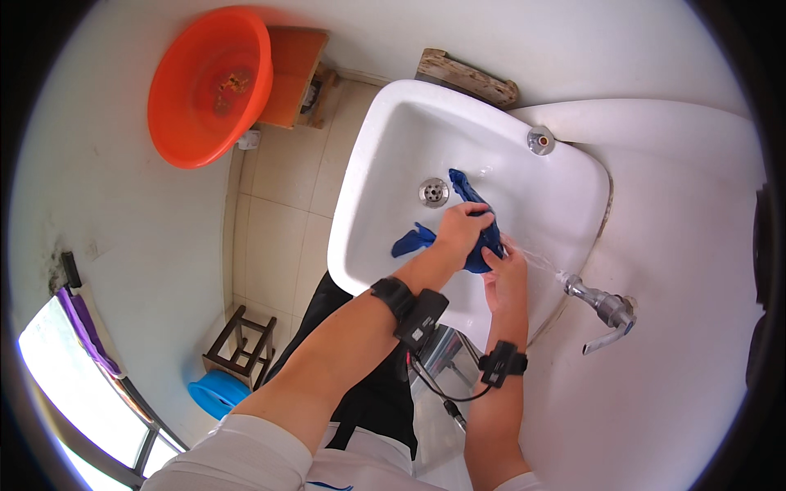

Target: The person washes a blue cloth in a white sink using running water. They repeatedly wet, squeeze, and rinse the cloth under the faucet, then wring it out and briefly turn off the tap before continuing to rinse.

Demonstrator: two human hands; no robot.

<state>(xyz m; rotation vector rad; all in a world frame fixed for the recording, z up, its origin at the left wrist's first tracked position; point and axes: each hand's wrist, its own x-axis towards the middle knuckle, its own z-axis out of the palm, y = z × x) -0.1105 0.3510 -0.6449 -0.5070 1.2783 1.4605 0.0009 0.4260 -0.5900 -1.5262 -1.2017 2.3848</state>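
Observation:
A wet blue cloth (474,261) is held up in both my hands over a white ceramic sink (393,159). My left hand (460,230) grips its upper part, fingers curled over the fabric. Lower and to the right, my right hand (506,273) pinches it with the thumb on top. One end of the cloth hangs toward the metal drain (433,193); another end sticks out left of my left wrist. Water runs from the metal tap (599,297) onto the cloth beside my right fingers.
An orange plastic basin (196,92) rests on a wooden stand (295,77) at the upper left. A weathered board (466,77) leans behind the sink. A dark stool frame (242,344) and a blue basin (218,393) stand lower left. A cable (445,393) joins the two wrist devices.

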